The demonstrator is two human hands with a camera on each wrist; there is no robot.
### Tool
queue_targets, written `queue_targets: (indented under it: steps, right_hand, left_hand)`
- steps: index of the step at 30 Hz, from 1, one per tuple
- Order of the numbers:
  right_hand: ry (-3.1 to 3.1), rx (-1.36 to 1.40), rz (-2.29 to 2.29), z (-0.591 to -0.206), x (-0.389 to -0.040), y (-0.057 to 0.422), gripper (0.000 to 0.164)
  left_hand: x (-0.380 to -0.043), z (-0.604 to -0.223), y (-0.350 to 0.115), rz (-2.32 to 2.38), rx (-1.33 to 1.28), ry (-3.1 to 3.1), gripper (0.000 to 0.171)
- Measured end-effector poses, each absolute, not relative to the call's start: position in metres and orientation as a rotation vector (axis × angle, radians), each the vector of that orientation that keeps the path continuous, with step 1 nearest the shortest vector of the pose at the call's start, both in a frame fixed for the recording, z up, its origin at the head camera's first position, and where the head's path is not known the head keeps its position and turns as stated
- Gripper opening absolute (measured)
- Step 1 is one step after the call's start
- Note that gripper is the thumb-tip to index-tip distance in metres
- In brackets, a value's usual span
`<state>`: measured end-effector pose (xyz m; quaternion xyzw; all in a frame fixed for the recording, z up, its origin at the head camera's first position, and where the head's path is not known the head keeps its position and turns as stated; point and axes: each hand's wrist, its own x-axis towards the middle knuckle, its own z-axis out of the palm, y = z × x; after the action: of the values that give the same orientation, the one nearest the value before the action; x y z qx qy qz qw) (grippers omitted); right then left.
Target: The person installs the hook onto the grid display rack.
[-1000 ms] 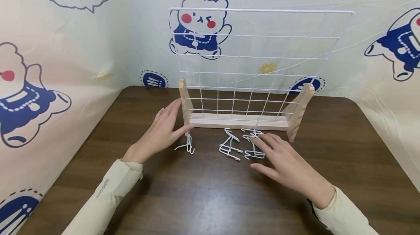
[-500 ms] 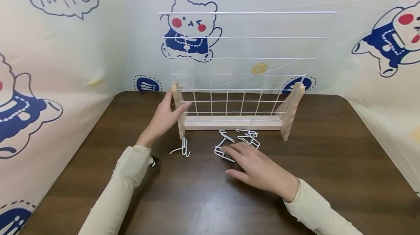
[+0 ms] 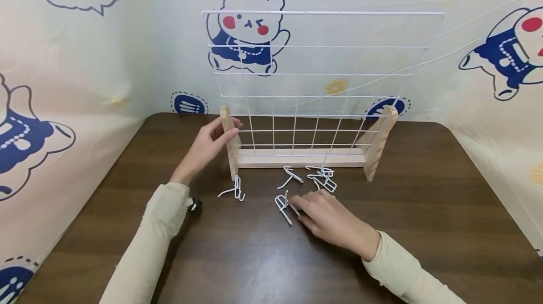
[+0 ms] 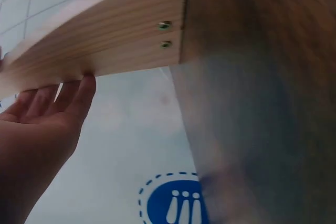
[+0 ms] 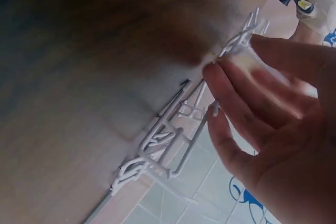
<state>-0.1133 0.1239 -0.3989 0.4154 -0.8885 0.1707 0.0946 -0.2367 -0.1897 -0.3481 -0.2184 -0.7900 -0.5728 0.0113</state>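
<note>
My left hand (image 3: 202,149) grips the left wooden side post (image 3: 231,146) of a rack, thumb in front and fingers behind; the left wrist view shows fingertips on the edge of that board (image 4: 121,35). My right hand (image 3: 337,221) pinches a white wire hook (image 3: 282,206) low over the table, part of it hidden by the fingers. Beyond that hand lie a small tangle of white hooks (image 3: 325,181) and a single hook (image 3: 292,176). Another hook (image 3: 237,190) lies by the foot of the left post.
The rack's white wire grid (image 3: 322,13) rises above a wooden base bar (image 3: 297,160), leaning slightly. Its right wooden post (image 3: 379,146) stands behind the hooks. All this is on a dark brown table (image 3: 237,257), with a cartoon-printed cloth (image 3: 161,35) around it.
My left hand has moved from beside the left post to gripping it. My right hand has come left from the tangled hooks and picked out one hook, drawing it nearer to me.
</note>
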Motion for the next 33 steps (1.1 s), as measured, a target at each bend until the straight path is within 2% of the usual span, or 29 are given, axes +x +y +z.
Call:
queue_targets:
  steps: [4, 13, 18, 22, 27, 33]
  right_hand:
    - [-2.625, 1.219, 0.503, -0.398, -0.113, 0.126, 0.022]
    - [-2.662, 1.111, 0.409, -0.4, -0.104, 0.122, 0.031]
    - [-2.643, 0.991, 0.304, -0.401, -0.1, 0.119, 0.018]
    - [-2.659, 1.006, 0.317, -0.399, -0.102, 0.119, 0.014]
    - [-2.617, 0.994, 0.361, -0.392, -0.111, 0.126, 0.017]
    - [-2.647, 0.91, 0.185, -0.391, -0.117, 0.136, 0.029]
  left_hand:
    - [-0.249, -0.358, -0.19, -1.787, -0.699, -2.461, 0.036]
    - [-0.26, -0.372, -0.192, -1.797, -0.708, -2.433, 0.036]
    - [-0.258, -0.373, -0.194, -1.816, -0.688, -2.429, 0.037]
    - [-0.255, -0.376, -0.198, -1.838, -0.651, -2.423, 0.037]
    - [-0.256, -0.377, -0.2, -1.842, -0.65, -2.413, 0.037]
    - [-0.256, -0.378, -0.201, -1.835, -0.647, -2.411, 0.035]
